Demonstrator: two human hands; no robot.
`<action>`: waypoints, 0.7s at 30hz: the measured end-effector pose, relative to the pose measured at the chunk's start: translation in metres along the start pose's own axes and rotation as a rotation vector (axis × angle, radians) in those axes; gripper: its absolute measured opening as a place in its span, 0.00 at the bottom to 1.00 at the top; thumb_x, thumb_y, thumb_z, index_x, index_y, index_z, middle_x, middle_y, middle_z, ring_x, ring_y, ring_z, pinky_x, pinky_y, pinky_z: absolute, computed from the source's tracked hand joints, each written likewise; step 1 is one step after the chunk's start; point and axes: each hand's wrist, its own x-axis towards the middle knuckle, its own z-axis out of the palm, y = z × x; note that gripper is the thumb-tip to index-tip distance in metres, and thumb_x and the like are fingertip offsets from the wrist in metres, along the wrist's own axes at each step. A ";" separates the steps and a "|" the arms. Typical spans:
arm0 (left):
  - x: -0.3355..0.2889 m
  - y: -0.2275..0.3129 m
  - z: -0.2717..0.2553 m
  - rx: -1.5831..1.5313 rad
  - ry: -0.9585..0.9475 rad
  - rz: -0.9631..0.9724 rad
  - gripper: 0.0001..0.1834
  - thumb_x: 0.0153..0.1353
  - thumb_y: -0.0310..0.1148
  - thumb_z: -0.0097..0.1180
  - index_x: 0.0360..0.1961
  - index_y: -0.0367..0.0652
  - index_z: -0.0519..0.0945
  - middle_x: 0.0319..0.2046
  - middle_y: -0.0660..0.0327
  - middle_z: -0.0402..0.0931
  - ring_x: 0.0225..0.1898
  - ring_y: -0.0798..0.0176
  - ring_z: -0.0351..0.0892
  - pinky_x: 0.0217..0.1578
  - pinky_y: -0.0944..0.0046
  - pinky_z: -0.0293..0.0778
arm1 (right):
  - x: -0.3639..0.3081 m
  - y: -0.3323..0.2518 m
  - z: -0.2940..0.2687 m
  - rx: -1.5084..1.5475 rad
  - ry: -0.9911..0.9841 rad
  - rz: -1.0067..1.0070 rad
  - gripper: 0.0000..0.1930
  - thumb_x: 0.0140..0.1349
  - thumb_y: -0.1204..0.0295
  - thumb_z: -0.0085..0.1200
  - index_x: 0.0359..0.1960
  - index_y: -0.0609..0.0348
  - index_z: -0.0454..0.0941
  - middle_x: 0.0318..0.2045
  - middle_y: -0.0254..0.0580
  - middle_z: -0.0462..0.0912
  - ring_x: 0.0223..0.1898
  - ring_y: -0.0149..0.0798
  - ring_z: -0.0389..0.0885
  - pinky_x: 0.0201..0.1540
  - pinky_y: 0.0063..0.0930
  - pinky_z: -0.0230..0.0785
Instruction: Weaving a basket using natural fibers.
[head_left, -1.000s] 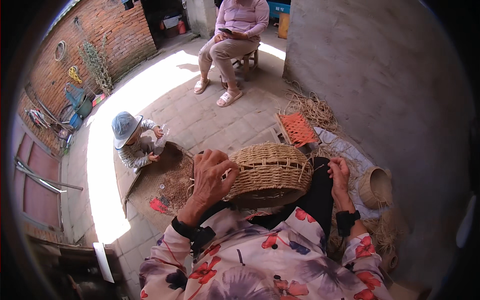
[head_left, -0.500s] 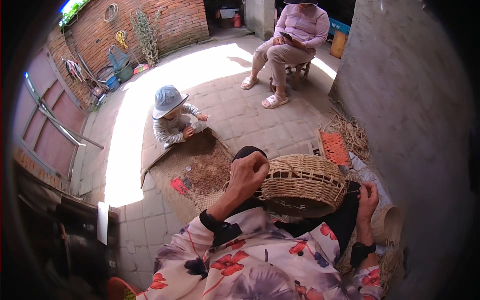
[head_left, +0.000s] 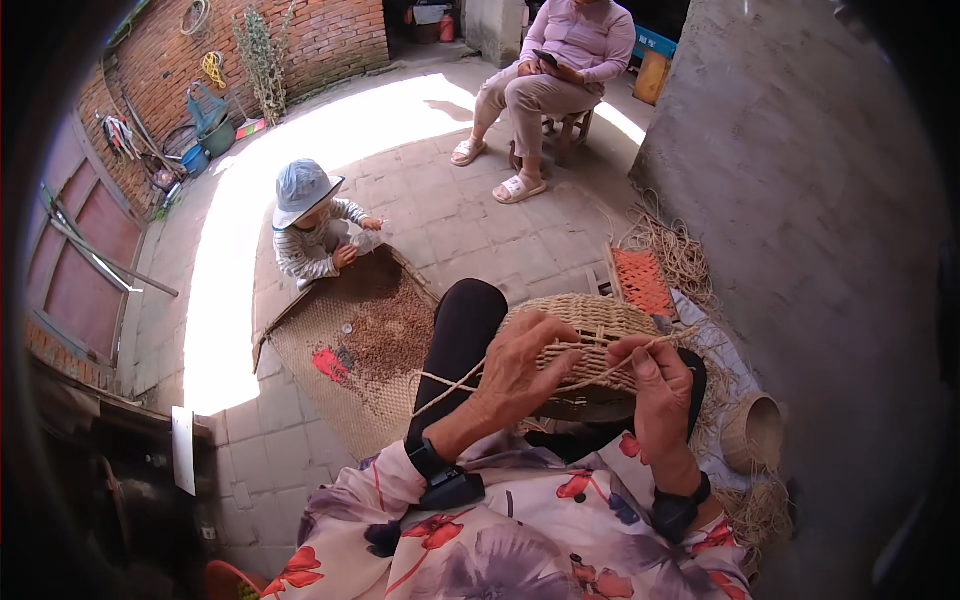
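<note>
A round straw basket (head_left: 590, 318) with an openwork band rests on its side across my lap. My left hand (head_left: 515, 375) lies over its near left side, thumb and index finger apart, the other fingers mostly hidden. Between the fingertips of my right hand (head_left: 655, 390), closed at the basket's right side, is a thin straw strand (head_left: 610, 376) running along the weave toward my left hand. Loose straw lengths (head_left: 447, 396) cross just left of my left wrist, over my dark trouser leg.
A child in a blue hat (head_left: 305, 190) crouches by a woven mat (head_left: 320, 410) with brown bits spread over it. Beyond, a seated person (head_left: 575, 50) holds a phone. Straw bundles (head_left: 680, 255), an orange woven seat (head_left: 642, 280) and a small woven container (head_left: 752, 432) lie along the right wall.
My right hand has come in from the far right to the basket and now pinches the strand. My left hand has lowered from a raised, curled pose onto the basket. The view has shifted rightward.
</note>
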 end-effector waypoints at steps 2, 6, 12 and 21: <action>0.006 -0.017 -0.013 0.254 0.145 0.155 0.11 0.58 0.31 0.63 0.41 0.41 0.79 0.33 0.57 0.77 0.30 0.59 0.79 0.32 0.62 0.74 | 0.000 -0.005 -0.009 0.112 0.006 0.076 0.12 0.72 0.71 0.50 0.50 0.66 0.77 0.33 0.35 0.80 0.36 0.29 0.80 0.44 0.22 0.73; 0.000 -0.035 -0.020 0.303 -0.008 -0.006 0.11 0.58 0.31 0.63 0.40 0.41 0.79 0.33 0.55 0.77 0.29 0.53 0.80 0.32 0.59 0.74 | 0.004 -0.004 -0.024 0.278 -0.061 0.186 0.14 0.72 0.70 0.49 0.55 0.66 0.73 0.30 0.33 0.78 0.26 0.21 0.73 0.31 0.16 0.67; -0.017 -0.038 -0.022 0.103 -0.103 -0.019 0.06 0.60 0.32 0.59 0.34 0.41 0.79 0.30 0.55 0.80 0.30 0.49 0.81 0.32 0.56 0.75 | 0.008 0.001 -0.027 -0.001 -0.076 0.222 0.14 0.71 0.67 0.53 0.51 0.63 0.79 0.28 0.32 0.78 0.23 0.17 0.66 0.25 0.13 0.57; -0.022 -0.039 -0.026 0.054 -0.170 -0.252 0.07 0.61 0.31 0.59 0.37 0.38 0.83 0.31 0.53 0.81 0.34 0.53 0.82 0.35 0.60 0.75 | 0.036 0.000 -0.004 -0.771 -0.291 -0.318 0.08 0.59 0.75 0.60 0.39 0.62 0.84 0.29 0.45 0.82 0.31 0.43 0.83 0.35 0.31 0.72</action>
